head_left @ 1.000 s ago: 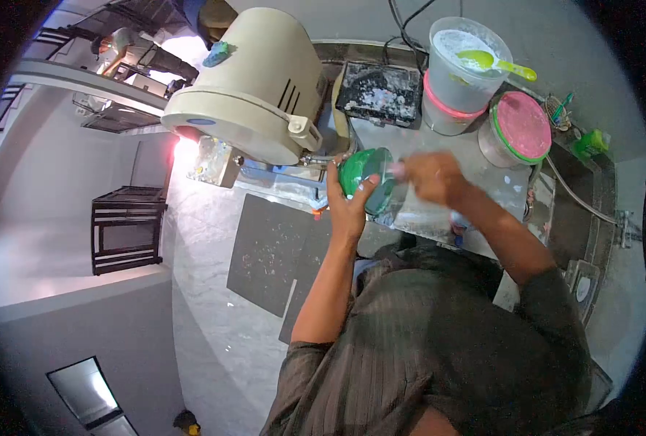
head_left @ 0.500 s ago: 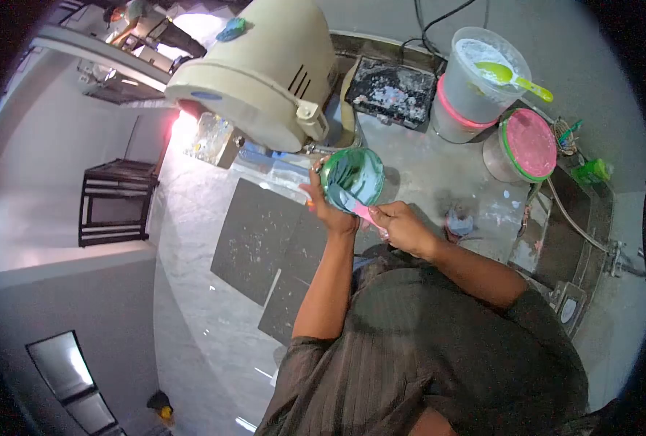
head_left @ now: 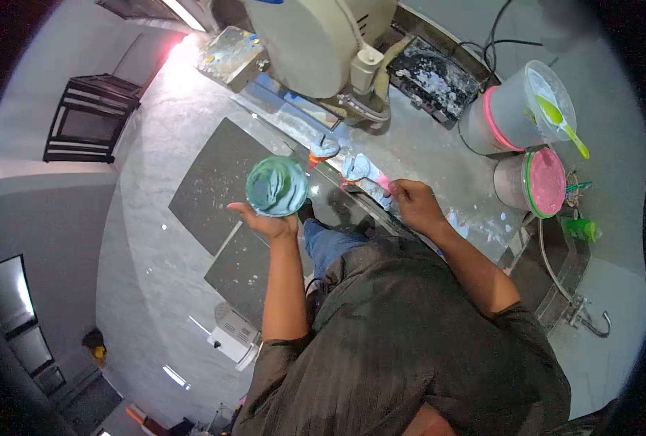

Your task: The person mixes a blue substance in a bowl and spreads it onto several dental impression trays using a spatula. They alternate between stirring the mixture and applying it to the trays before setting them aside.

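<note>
My left hand (head_left: pixel 270 224) holds a green mixing bowl (head_left: pixel 277 187) from beneath, out past the counter's front edge. Pale blue paste coats the inside of the bowl. In my right hand (head_left: pixel 416 205) is a spatula, gripped by its pink handle (head_left: pixel 382 181), its blade covered in the same paste. The blade is over the counter edge, close to an orange piece topped with pale blue paste (head_left: pixel 324 147). Another paste-covered piece (head_left: pixel 374 195) lies by the edge, just below the spatula.
A large cream machine (head_left: pixel 308 51) stands at the back of the counter (head_left: pixel 439 163). To its right are a paste-spattered black device (head_left: pixel 435 78), a clear tub (head_left: pixel 515 112) with a green scoop (head_left: pixel 550 110), and a pink-lidded tub (head_left: pixel 548 183). Dark mats (head_left: pixel 214 189) cover part of the floor.
The bowl has moved left, away from the counter, and the spatula has come out of it to the counter edge. My view has shifted, bringing paste-topped pieces into sight.
</note>
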`<act>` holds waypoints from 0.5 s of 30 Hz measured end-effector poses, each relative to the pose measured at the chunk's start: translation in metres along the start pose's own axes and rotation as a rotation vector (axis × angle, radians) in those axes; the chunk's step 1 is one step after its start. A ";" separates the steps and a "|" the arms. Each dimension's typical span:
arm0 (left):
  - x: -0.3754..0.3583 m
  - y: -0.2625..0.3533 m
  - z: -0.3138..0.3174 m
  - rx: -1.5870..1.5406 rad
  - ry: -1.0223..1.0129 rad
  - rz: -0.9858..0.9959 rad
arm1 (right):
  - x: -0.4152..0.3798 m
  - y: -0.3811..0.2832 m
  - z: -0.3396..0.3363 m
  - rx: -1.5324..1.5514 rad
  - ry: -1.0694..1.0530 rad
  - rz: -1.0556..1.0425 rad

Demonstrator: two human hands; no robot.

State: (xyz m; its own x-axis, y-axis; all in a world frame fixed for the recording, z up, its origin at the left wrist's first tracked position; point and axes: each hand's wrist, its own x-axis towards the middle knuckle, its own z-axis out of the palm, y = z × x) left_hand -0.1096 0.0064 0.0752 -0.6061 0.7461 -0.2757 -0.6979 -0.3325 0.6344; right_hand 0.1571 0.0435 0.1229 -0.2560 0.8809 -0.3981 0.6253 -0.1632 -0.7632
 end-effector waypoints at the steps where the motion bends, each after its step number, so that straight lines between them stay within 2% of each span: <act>1: 0.000 0.004 -0.010 0.011 -0.009 0.005 | 0.006 0.009 0.013 -0.037 0.075 -0.098; 2: 0.000 0.007 -0.019 0.005 -0.002 0.007 | 0.009 0.017 0.021 -0.072 0.151 -0.196; 3: 0.001 0.007 -0.029 0.009 0.012 -0.003 | 0.010 0.011 0.023 -0.078 0.146 -0.196; 5: 0.000 0.006 -0.047 -0.016 0.058 -0.045 | 0.010 -0.005 0.025 -0.447 0.043 0.000; 6: -0.002 0.007 -0.049 -0.020 0.063 -0.048 | 0.011 0.000 0.027 -0.453 0.041 0.003; 8: -0.006 0.006 -0.053 -0.012 0.074 -0.078 | 0.014 0.014 0.033 -0.566 0.075 -0.149; 12: -0.004 -0.005 -0.068 -0.003 0.052 -0.068 | 0.020 0.014 0.028 -0.669 0.047 -0.202; 14: -0.004 -0.007 -0.070 0.010 0.055 -0.075 | 0.024 0.021 0.026 -0.748 0.081 -0.355; 15: -0.005 -0.007 -0.069 0.007 0.059 -0.073 | 0.025 0.022 0.024 -0.750 0.078 -0.358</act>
State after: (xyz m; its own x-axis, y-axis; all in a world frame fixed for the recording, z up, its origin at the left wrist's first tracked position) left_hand -0.1281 -0.0345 0.0223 -0.5752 0.7330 -0.3630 -0.7383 -0.2742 0.6162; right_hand 0.1466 0.0513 0.0840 -0.4982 0.8559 -0.1388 0.8480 0.4475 -0.2841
